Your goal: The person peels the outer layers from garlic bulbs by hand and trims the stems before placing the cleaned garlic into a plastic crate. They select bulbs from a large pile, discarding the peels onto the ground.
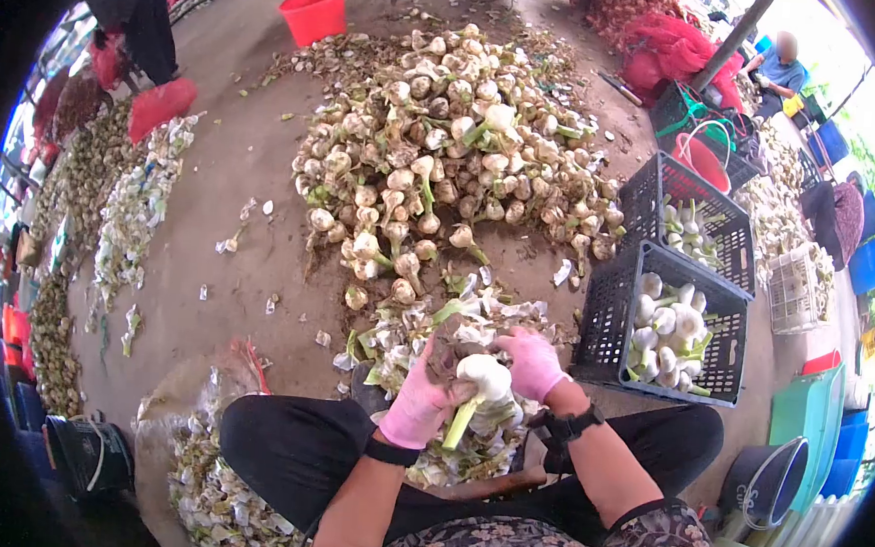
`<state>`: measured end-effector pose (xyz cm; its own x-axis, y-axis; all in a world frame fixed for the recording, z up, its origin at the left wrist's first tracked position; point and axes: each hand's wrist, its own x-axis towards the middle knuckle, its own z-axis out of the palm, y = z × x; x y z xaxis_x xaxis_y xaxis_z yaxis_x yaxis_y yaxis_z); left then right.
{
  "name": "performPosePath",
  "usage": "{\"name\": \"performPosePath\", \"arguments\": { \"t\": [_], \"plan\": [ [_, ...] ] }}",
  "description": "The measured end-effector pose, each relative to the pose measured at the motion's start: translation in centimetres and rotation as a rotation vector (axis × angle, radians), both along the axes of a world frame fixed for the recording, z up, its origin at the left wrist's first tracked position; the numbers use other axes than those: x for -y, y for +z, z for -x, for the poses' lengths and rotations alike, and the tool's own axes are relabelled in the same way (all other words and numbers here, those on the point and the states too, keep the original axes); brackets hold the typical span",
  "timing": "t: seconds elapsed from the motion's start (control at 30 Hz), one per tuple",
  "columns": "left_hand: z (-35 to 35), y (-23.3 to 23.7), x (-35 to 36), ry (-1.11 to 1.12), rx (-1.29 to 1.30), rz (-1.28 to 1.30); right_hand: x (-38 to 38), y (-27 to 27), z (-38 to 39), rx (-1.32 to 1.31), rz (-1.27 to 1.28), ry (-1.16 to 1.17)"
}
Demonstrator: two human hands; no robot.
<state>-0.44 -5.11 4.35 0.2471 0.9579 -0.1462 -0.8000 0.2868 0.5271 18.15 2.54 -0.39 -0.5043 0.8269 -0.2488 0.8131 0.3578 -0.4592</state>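
Note:
In front of my lap, my left hand (pixel 422 397), in a pink glove with soiled fingertips, is closed around a white garlic bulb (pixel 486 375). The bulb's green stem (pixel 460 423) points down toward me. My right hand (pixel 534 364), also pink-gloved, is at the bulb's far right side with its fingers curled; what they pinch, if anything, is hidden. Peeled garlic skins (pixel 476 460) lie beneath both hands and between my legs. Just beyond is a large heap of unpeeled garlic (pixel 455 154) with dry, brownish skins and cut stems.
To my right, a black crate (pixel 594 333) holds clean white garlic, with another black crate (pixel 737 254) behind it. A red bucket (pixel 313 15) stands beyond the heap. A dark bucket (pixel 766 479) is at the right. Another person (pixel 778 74) sits at the far right.

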Motion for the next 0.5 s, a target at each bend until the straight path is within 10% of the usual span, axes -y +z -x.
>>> {"name": "performPosePath", "arguments": {
  "t": [0.07, 0.17, 0.27, 0.43, 0.47, 0.5],
  "plan": [
    [-0.3, -0.7, -0.4, 0.070, -0.179, 0.015, 0.2, 1.8, -0.8, -0.195, -0.248, -0.093],
    [-0.6, -0.9, -0.6, 0.158, -0.268, 0.070, 0.9, 4.8, -1.4, -0.451, 0.067, -0.333],
    [-1.0, -1.2, -1.1, 0.187, -0.411, 0.083, 2.0, 8.0, -0.1, -0.657, 0.141, -0.031],
    [-2.0, -1.9, -0.9, 0.287, -0.467, 0.140, 1.8, 1.6, 1.0, -0.881, 0.399, -0.283],
    [-1.5, -2.8, -0.8, 0.286, -0.472, 0.141, 1.2, -0.5, -0.5, -0.885, 0.400, -0.284],
    [-0.7, -4.2, -0.7, 0.344, -0.445, 0.185, 0.6, -2.5, -2.9, -0.350, 0.063, -0.217]
  ]
}}
